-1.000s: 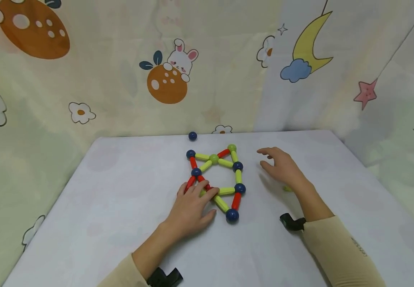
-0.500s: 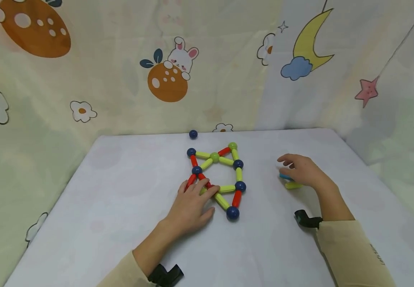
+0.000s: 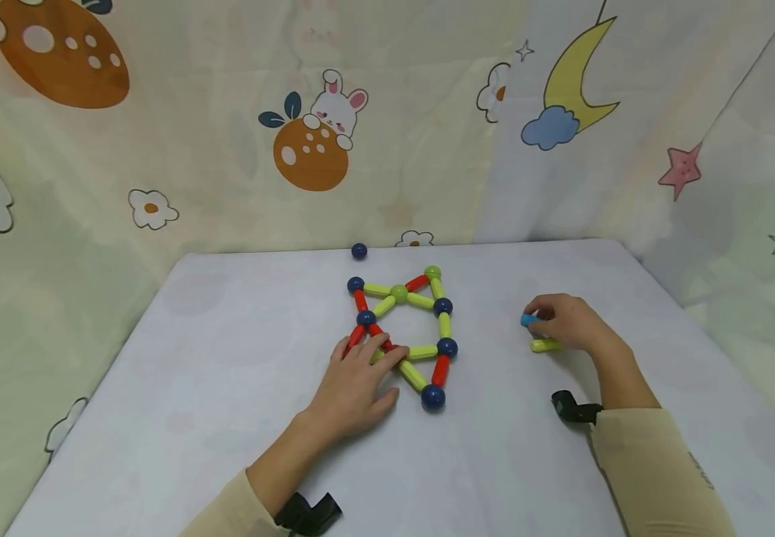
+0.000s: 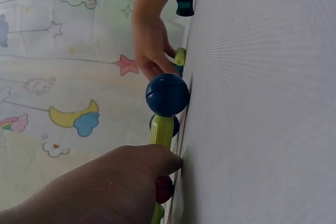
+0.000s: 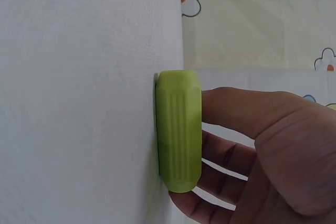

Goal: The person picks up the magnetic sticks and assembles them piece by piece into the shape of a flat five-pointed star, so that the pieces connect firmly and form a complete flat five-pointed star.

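A flat frame of magnetic sticks and balls lies mid-table: red sticks [image 3: 441, 371], yellow-green sticks [image 3: 421, 351], dark blue balls [image 3: 433, 397] and green balls [image 3: 398, 294]. My left hand [image 3: 353, 388] rests over its near-left corner, fingers extended across the sticks and covering part of them. To the right, my right hand [image 3: 565, 321] pinches a short blue stick [image 3: 528, 319] between thumb and fingers. Right beside that hand lies a loose yellow-green stick [image 3: 544, 345]; in the right wrist view this green stick [image 5: 179, 129] hides the blue one.
One loose dark blue ball [image 3: 359, 251] sits at the table's far edge, behind the frame. A patterned cloth [image 3: 400, 149] hangs behind the white table [image 3: 226, 335]. Black wrist mounts [image 3: 575, 409] stick out from both sleeves.
My right hand has moved right, away from the frame, down to the loose sticks, and has taken the blue stick between its fingers. My left hand has stayed on the frame.
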Tool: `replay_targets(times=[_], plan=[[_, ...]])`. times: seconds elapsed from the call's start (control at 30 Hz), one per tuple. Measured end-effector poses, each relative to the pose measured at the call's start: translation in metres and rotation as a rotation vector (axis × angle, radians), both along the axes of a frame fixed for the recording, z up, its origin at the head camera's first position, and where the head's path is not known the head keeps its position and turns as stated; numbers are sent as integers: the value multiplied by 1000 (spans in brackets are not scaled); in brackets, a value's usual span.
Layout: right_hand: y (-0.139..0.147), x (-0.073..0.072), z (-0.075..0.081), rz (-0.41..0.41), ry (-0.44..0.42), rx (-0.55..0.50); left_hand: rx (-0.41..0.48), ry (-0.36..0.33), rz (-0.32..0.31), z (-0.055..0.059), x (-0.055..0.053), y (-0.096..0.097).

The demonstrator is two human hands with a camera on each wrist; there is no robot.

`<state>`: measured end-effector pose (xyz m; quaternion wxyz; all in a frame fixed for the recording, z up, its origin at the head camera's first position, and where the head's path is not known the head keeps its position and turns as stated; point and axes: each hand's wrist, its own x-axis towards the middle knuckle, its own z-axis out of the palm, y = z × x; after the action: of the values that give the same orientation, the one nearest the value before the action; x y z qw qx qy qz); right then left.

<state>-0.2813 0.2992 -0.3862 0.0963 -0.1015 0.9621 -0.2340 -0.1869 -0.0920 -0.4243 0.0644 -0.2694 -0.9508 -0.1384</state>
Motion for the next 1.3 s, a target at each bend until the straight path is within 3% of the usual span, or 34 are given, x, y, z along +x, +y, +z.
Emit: replay_targets(times=[0.63, 1.3], plan=[[-25, 0, -3, 32, 115, -69, 15, 13, -2, -5, 1, 1], [-84, -13, -2, 64, 62, -55, 18, 19, 2, -2, 0, 1]])
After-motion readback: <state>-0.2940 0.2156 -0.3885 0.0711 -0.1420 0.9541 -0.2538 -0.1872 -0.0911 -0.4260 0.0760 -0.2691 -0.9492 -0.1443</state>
